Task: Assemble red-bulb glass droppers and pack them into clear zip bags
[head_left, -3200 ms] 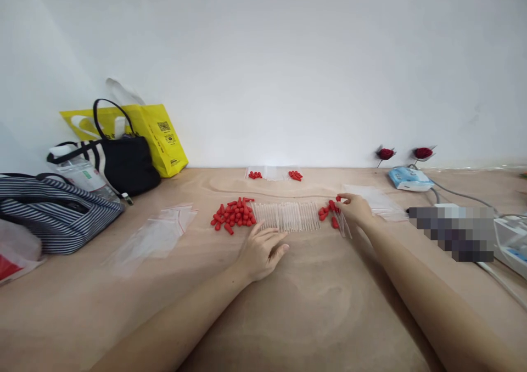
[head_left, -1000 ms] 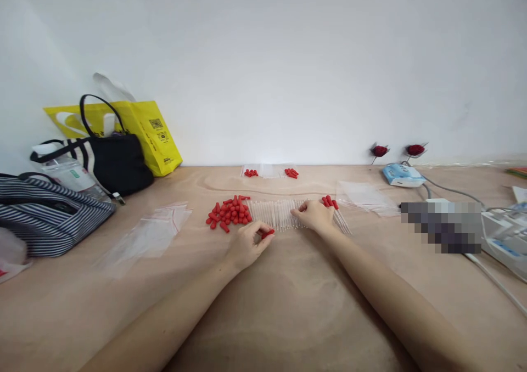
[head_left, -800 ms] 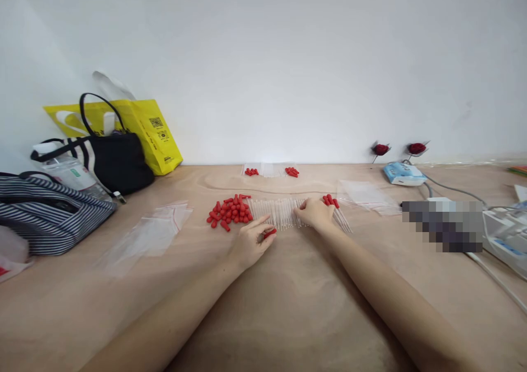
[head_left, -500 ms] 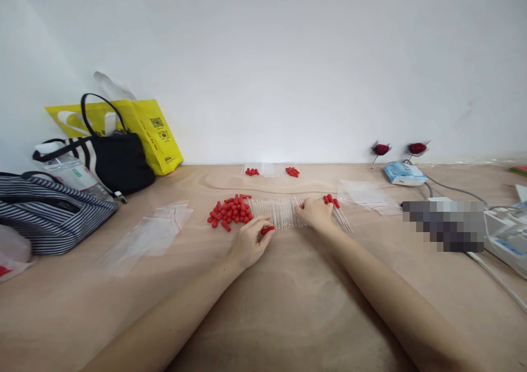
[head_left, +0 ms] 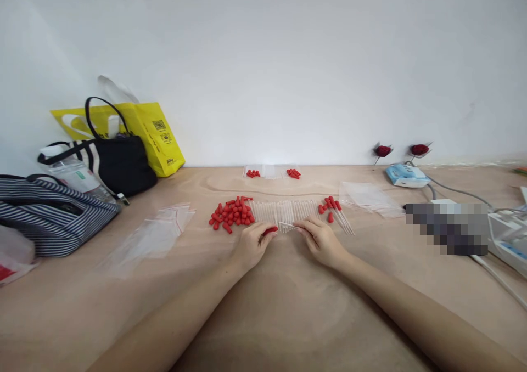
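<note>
Between its thumb and fingers my left hand (head_left: 252, 246) pinches a red rubber dropper bulb (head_left: 270, 230). Facing it, my right hand (head_left: 323, 241) is closed on a thin clear dropper tube (head_left: 287, 226) that points left toward the bulb; a small gap seems to part them. Just beyond both hands lies a row of clear tubes (head_left: 265, 212) side by side. Left of the row is a pile of red bulbs (head_left: 234, 214). At its right lie a few tubes with red bulbs on their ends (head_left: 334, 203), and loose bulbs (head_left: 321, 209) beside them.
Clear zip bags lie at left (head_left: 164, 224) and right (head_left: 366, 197). Small bags with red bulbs (head_left: 252, 173) rest by the wall. A striped bag (head_left: 53, 218), black bag (head_left: 127, 163) and yellow bag (head_left: 167, 141) stand left. A blue tissue pack (head_left: 407, 175) and cables are at right.
My right hand has drawn back from the row toward me with a tube in its fingers, now turned toward the bulb. My left hand still holds the bulb, slightly further right.
</note>
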The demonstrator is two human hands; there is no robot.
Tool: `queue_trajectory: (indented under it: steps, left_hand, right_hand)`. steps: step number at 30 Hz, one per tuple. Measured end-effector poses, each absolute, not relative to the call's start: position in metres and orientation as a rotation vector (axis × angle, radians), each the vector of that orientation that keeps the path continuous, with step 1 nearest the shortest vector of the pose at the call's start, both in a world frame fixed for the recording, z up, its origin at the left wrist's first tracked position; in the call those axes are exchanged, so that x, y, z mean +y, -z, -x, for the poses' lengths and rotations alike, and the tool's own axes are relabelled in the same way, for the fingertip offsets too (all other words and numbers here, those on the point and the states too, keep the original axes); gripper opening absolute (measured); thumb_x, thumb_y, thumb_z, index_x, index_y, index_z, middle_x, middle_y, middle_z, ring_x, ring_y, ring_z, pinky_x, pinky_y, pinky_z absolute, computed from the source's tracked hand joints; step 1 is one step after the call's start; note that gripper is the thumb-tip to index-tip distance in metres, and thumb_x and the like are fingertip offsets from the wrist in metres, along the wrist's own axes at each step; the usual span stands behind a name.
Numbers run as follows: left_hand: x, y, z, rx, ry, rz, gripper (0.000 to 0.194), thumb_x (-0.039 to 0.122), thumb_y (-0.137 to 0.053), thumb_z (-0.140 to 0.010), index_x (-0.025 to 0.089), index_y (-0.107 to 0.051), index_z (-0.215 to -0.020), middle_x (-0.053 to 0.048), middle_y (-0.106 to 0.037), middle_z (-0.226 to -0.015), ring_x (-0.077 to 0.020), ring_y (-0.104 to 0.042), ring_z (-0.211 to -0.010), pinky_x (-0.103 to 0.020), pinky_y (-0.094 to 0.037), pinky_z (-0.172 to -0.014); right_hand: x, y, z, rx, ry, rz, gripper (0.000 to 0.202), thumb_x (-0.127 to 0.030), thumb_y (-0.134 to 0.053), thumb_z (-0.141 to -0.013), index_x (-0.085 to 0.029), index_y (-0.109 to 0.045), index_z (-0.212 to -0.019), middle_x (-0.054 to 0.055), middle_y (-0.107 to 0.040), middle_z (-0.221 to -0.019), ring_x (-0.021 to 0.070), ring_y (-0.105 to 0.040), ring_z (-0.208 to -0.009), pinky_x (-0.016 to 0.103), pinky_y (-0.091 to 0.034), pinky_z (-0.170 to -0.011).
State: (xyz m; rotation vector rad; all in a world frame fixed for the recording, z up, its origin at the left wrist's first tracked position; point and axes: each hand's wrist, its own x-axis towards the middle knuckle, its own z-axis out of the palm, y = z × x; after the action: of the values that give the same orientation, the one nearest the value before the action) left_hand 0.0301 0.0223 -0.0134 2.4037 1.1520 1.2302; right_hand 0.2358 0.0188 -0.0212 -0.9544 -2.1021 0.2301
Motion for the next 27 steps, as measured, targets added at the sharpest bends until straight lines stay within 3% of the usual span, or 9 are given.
queue_trajectory:
  steps: [10, 17, 24, 27]
  left_hand:
    - [0.021, 0.014, -0.031, 1.094, -1.285, -2.397, 0.014, 0.021, -0.048, -0.084, 0.016, -0.061, -0.086, -0.004, -0.065, -0.08, -0.0137, -0.061, -0.072, -0.024, -0.05, -0.066]
    - [0.018, 0.013, -0.028, 1.058, -1.133, -2.507, 0.018, 0.022, -0.043, -0.086, 0.016, -0.058, -0.083, -0.004, -0.062, -0.076, -0.0138, -0.058, -0.07, -0.024, -0.047, -0.064]
    - [0.018, 0.016, -0.027, 1.018, -0.892, -2.781, 0.019, 0.023, -0.042, -0.087, 0.017, -0.058, -0.08, -0.004, -0.064, -0.077, -0.0149, -0.057, -0.069, -0.031, -0.04, -0.071]
    - [0.016, 0.015, -0.028, 1.019, -0.879, -2.864, 0.019, 0.023, -0.042, -0.087, 0.018, -0.059, -0.079, -0.003, -0.065, -0.075, -0.0143, -0.057, -0.068, -0.035, -0.036, -0.08]
  right_hand:
    - [0.009, 0.028, -0.229, -2.182, -0.167, 0.937, 0.021, -0.019, -0.041, -0.085, -0.018, -0.058, -0.097, 0.005, -0.06, -0.079, 0.0152, -0.053, -0.071, 0.029, -0.04, -0.064]
    - [0.006, 0.027, -0.232, -2.259, 0.016, 0.936, 0.021, -0.018, -0.042, -0.084, -0.018, -0.062, -0.094, 0.004, -0.061, -0.076, 0.0127, -0.048, -0.063, 0.029, -0.03, -0.063]
    - [0.008, 0.022, -0.243, -2.375, 0.149, 0.85, 0.025, -0.013, -0.04, -0.083, -0.018, -0.063, -0.091, 0.001, -0.058, -0.068, 0.0109, -0.042, -0.058, 0.03, -0.025, -0.066]
    - [0.01, 0.024, -0.244, -2.375, 0.179, 0.814, 0.027, -0.01, -0.038, -0.082, -0.017, -0.062, -0.09, 0.001, -0.056, -0.065, 0.0103, -0.039, -0.056, 0.03, -0.024, -0.066]
